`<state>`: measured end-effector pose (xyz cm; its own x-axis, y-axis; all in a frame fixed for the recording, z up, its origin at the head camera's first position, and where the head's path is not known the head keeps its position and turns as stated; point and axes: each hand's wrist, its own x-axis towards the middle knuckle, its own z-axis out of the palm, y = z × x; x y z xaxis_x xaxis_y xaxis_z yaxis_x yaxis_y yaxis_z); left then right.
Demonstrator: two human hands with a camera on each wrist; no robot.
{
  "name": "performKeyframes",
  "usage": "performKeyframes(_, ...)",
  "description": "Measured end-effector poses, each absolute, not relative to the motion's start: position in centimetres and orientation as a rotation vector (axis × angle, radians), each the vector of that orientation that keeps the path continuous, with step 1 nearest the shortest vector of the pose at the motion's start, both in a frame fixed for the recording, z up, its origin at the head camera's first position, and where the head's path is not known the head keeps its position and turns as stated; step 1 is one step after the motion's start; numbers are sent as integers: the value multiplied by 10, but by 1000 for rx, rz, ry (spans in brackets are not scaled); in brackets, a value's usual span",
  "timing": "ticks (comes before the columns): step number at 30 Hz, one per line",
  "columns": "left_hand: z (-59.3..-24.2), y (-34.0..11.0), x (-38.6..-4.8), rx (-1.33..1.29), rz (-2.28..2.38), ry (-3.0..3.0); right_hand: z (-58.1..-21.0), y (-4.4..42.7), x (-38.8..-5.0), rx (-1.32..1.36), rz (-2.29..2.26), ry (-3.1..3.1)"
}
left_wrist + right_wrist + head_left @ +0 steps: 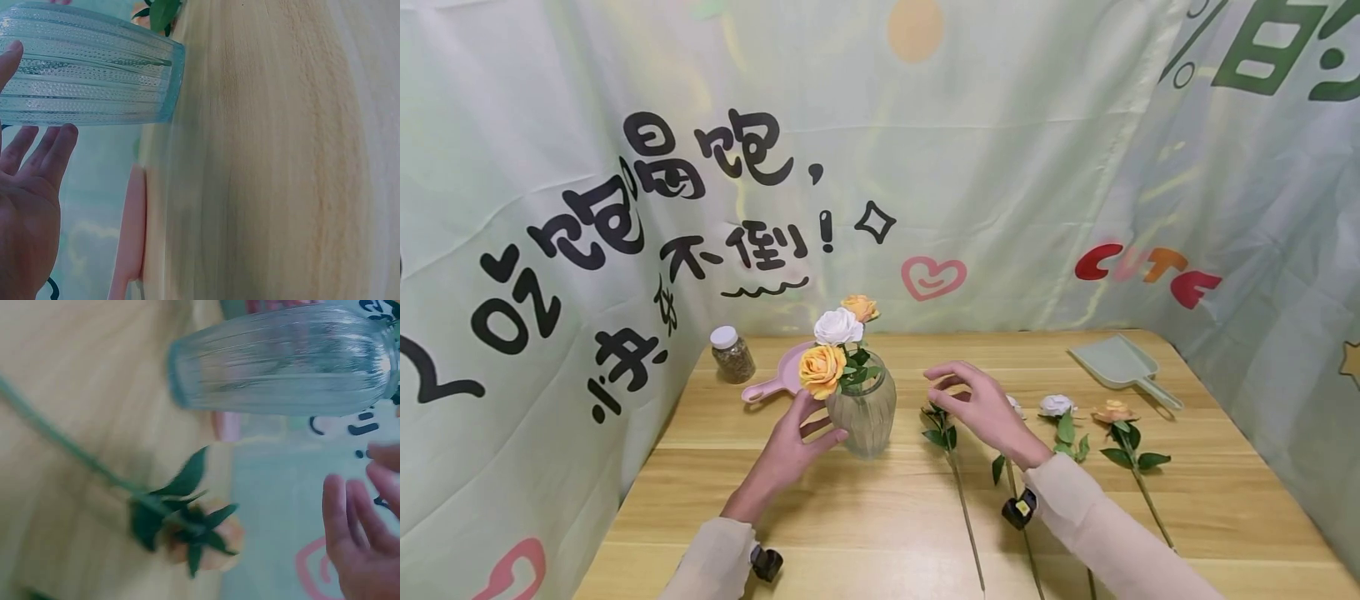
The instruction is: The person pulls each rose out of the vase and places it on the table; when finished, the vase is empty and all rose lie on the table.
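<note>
Surface [865, 533]: pale wood grain; clock read from its middle, head view. At ten: upright clear jar [733, 363], white lid, dark bits inside. Just beside it, pink pan [788, 367], partly hidden, handle toward eight. Nearer centre, toward half past ten: ribbed glass vase [863, 421], upright. At two: grey-green dustpan [1116, 360], handle toward four. Centre to three, laid in a row, stems toward five or six: first rose [950, 437], peach bloom; second rose [997, 469], partly covered; third rose [1057, 406], white; fourth rose [1124, 435], peach.
</note>
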<state>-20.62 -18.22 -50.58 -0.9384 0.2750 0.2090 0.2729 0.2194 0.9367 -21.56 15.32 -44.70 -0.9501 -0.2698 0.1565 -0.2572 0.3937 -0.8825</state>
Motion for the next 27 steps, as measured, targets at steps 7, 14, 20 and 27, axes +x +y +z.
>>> performKeyframes(7,-506,-182,-206,548,1881,2454,-440,128,-223,-737,-1718,2349)
performKeyframes(14,-506,-183,-206,553,1868,2463,-447,106,-227,-804,-1714,2262)
performKeyframes(20,-506,-182,-207,559,1867,2470,-453,99,-226,-770,-1732,2271)
performKeyframes(27,-506,-177,-205,581,1884,2451,-453,104,-222,-738,-1745,2258)
